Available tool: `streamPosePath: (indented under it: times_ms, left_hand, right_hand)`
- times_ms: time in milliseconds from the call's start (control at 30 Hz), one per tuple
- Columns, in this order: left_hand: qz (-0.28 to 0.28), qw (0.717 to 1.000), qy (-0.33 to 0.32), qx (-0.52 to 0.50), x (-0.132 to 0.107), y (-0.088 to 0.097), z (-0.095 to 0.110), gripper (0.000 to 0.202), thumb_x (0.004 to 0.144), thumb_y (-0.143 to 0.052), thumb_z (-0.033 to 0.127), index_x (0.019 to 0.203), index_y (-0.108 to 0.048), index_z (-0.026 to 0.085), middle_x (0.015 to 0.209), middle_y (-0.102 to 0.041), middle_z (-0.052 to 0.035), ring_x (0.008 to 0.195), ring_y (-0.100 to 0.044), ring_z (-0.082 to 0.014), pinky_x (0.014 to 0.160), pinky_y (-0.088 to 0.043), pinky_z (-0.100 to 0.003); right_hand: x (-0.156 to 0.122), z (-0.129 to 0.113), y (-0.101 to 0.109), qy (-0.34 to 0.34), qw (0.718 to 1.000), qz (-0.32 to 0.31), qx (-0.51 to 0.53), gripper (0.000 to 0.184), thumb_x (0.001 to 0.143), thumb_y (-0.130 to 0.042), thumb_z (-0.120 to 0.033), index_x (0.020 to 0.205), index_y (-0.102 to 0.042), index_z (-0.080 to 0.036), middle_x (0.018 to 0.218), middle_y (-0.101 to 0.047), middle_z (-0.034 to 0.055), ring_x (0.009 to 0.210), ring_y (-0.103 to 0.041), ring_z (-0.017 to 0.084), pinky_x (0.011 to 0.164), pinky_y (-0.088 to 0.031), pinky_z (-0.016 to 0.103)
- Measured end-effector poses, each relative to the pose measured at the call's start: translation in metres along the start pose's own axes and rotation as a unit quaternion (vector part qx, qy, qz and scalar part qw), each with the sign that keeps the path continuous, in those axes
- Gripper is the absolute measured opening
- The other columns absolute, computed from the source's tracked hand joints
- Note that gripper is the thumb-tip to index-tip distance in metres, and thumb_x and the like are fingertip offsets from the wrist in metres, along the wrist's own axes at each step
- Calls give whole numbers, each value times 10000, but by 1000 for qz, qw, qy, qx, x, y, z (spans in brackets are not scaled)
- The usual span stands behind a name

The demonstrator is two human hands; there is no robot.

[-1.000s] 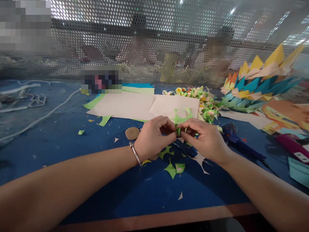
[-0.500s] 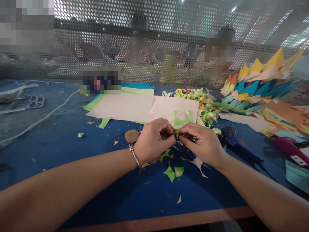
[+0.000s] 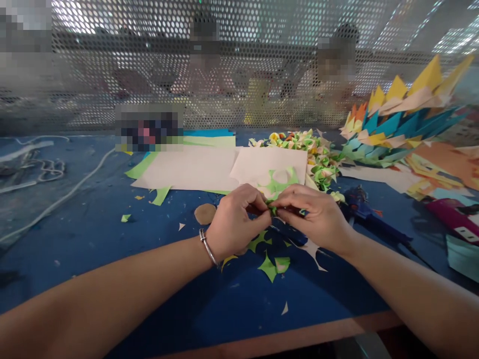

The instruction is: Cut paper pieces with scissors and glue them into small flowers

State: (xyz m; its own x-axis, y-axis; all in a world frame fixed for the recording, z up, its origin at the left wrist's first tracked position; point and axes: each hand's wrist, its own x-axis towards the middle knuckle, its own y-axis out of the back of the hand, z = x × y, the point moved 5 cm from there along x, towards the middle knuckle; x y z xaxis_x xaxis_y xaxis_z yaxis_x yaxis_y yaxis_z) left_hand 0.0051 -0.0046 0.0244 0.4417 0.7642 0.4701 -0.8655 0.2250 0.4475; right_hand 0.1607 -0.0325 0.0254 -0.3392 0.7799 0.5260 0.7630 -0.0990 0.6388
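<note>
Both hands meet near the middle of the blue table. A small green paper piece (image 3: 273, 208) is pinched between them, mostly covered by fingers. My left hand (image 3: 239, 217), with a silver bangle at the wrist, grips it from the left. From the right, my right hand (image 3: 312, 214) pinches the same piece with thumb and forefinger. Beneath the hands lie green paper scraps (image 3: 267, 267) and a white cut-out scrap (image 3: 316, 257). A round brown disc (image 3: 205, 214) rests just left of my left hand. Behind my fingers is a green sheet with cut-out curves (image 3: 279, 180).
White paper sheets (image 3: 187, 167) lie behind the hands, beside a pile of small folded paper flowers (image 3: 318, 154). To the right are a blue glue gun (image 3: 374, 214), a magenta tool (image 3: 449, 214) and a spiky layered paper piece (image 3: 404, 124). A perforated metal screen (image 3: 149, 65) stands behind, with people beyond.
The view has shifted slightly. Both hands keep their pinch on the green paper piece, with hardly any movement of the fingers.
</note>
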Motion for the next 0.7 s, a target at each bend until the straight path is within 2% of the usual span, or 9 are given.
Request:
streamPosePath:
  times_ms: [367,700]
  left_hand:
    - [14,999,-42,13,2,2,4,162,737,-616,32,676,-573,177,860,-583,-32,796,-595,-131,655,-531,-254]
    - [17,997,-71,-5,5,-2,-1,145,755,-586,15,712,-604,152,882,-575,-34,707,-593,-85,652,-563,-224]
  right_hand:
    - [2,-3,2,-6,999,36,-19,149,870,-603,-171,903,-743,-210,875,-684,61,749,-645,156,649,-538,300]
    - [0,1,-1,-15,999,41,-15,173,889,-583,-160,925,-744,-213,896,-675,75,797,-655,177,619,-521,294]
